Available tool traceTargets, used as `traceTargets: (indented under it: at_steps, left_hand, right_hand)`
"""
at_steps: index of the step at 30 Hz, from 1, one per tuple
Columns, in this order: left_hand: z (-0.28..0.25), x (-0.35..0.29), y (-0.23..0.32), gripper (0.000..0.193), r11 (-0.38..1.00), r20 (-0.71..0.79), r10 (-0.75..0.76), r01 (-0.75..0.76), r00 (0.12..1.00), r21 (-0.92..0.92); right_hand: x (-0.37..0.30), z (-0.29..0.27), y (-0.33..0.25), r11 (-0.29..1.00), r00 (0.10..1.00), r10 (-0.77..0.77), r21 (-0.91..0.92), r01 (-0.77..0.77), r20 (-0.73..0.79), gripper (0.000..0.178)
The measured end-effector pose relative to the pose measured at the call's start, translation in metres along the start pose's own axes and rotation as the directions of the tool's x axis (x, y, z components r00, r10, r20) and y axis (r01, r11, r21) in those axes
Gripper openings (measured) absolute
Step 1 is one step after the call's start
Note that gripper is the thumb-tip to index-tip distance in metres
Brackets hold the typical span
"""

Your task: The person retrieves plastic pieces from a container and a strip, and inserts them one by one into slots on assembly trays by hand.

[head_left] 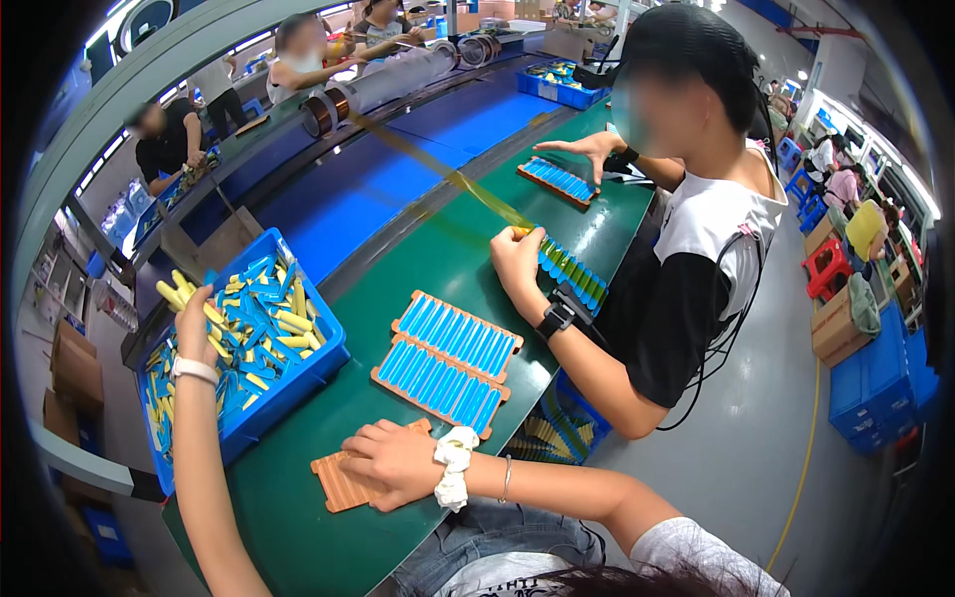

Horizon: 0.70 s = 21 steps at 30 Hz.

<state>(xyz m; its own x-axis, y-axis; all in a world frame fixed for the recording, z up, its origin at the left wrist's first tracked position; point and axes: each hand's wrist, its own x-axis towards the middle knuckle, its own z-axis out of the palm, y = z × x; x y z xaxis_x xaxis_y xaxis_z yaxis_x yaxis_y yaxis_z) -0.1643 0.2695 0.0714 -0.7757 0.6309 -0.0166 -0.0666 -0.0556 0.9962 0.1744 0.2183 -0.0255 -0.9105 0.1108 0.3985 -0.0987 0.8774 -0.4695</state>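
My left hand (196, 328) is in the blue bin (333, 350) at the left, its fingers closed round a few yellow stick-shaped pieces (174, 289). More blue-and-yellow pieces (261, 328) lie heaped there. On the green tabletop, my right hand (398, 466) spans an orange slotted tray (333, 485), its thumb by the near edge and its fingers over the top. The grooves that show hold no pieces; my palm hides the others. Beyond it, two orange trays (438, 363) lie edge to edge, filled with rows of blue pieces.
A co-worker's hand (517, 267) at the right holds yellowish tape (438, 171) over a filled tray (572, 274); the other hand hovers over another tray (559, 182). A blue conveyor belt (368, 184) runs behind the table. Another blue bin (562, 85) stands far back.
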Motion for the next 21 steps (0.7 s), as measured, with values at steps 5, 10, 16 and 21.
traceTargets:
  at_steps: [5, 10, 16, 21]
  left_hand:
    - [-0.004, 0.006, -0.01, 0.021, 0.909, 0.119, -0.221, 0.249, 0.968, -0.334]
    - [-0.004, -0.03, -0.017, 0.016, 0.855, 0.143, -0.131, 0.185, 0.981, -0.484]
    - [0.022, -0.16, -0.013, 0.017, 0.485, 0.33, -0.167, 0.369, 0.929, -0.793]
    - [0.003, -0.222, -0.029, 0.015, 0.433, 0.165, -0.304, 0.291, 0.938, -0.853]
  right_hand:
    - [-0.003, 0.0, -0.005, 1.0, 1.0, 0.01, 0.005, -0.01, -0.016, 0.06]
    - [-0.001, -0.001, -0.004, 0.997, 0.993, -0.007, 0.08, 0.016, -0.115, 0.048]
    - [0.023, -0.023, -0.037, 0.556, 0.7, 0.62, 0.828, -0.075, -0.354, 0.029]
    - [0.024, -0.002, -0.067, 0.463, 0.755, 0.596, 0.885, -0.043, -0.275, 0.035]
